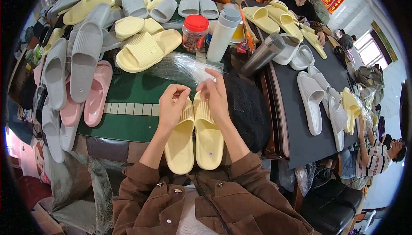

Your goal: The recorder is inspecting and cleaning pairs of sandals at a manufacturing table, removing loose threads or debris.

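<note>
Side by side before me is a pair of pale yellow slippers, the left slipper (179,145) and the right slipper (209,143), toes pointing away and ribbed straps between my hands. My left hand (170,106) is beside the left strap, thumb and fingertips pinched together above the toe; whatever they pinch is too small to make out. Over the right slipper's toe is my right hand (215,97), its fingers apart and one raised. I see nothing in it. Just beyond lies clear plastic wrapping (182,67) on the green table mat (128,128).
Grey slippers (86,52), pink slippers (98,93) and yellow slippers (141,55) crowd the left and back. A red-lidded jar (195,33), white bottle (223,35) and steel tumbler (262,55) stand beyond my hands. More slippers (310,102) lie on the black table (300,149); several people sit around.
</note>
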### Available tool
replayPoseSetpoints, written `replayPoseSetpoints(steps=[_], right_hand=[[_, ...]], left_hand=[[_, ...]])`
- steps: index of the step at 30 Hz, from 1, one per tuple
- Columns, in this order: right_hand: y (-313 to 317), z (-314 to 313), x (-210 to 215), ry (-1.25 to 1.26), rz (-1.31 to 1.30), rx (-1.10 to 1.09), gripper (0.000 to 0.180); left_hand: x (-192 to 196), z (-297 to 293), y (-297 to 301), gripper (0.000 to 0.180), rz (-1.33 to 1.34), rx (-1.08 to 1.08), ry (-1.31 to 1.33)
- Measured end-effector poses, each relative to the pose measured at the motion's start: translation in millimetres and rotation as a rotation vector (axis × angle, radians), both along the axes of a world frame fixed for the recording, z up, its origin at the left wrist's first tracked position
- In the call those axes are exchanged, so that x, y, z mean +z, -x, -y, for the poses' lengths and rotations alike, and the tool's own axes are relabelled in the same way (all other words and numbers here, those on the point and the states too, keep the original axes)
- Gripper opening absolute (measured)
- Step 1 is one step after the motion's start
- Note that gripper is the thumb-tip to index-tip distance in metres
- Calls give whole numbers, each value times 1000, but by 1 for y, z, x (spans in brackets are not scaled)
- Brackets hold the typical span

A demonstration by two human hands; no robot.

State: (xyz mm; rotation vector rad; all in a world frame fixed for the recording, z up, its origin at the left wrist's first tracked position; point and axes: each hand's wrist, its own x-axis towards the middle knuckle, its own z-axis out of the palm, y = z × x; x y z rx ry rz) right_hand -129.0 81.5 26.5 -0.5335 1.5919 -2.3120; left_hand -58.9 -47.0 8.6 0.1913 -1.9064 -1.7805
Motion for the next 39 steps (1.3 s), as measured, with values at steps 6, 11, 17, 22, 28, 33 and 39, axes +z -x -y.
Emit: replayPoseSetpoints(steps=[6, 11, 17, 22, 28, 33, 39], right_hand=[[0, -2, 4, -161, 8, 114, 28], [6, 2, -11, -324, -435, -61, 23], [6, 3, -7, -176, -305, 96, 24], [7, 3, -4, -165, -260, 169, 23], [2, 2, -3, -116, -209, 141, 19], [3, 1, -7, -74, -142, 30, 18], [3, 1, -3, 3, -84, 25, 19]], left_hand=[[0, 1, 0, 7, -3, -17, -68], [-1, -2, 4, 7, -114, 2, -1], [-1, 0, 2, 8, 33, -149, -83], [8, -2, -1, 9, -5, -238, -114], [3, -1, 0, 8, 27, -239, -66], [2, -2, 0, 8, 44, -220, -28], [1, -1, 1, 8, 48, -196, -7]])
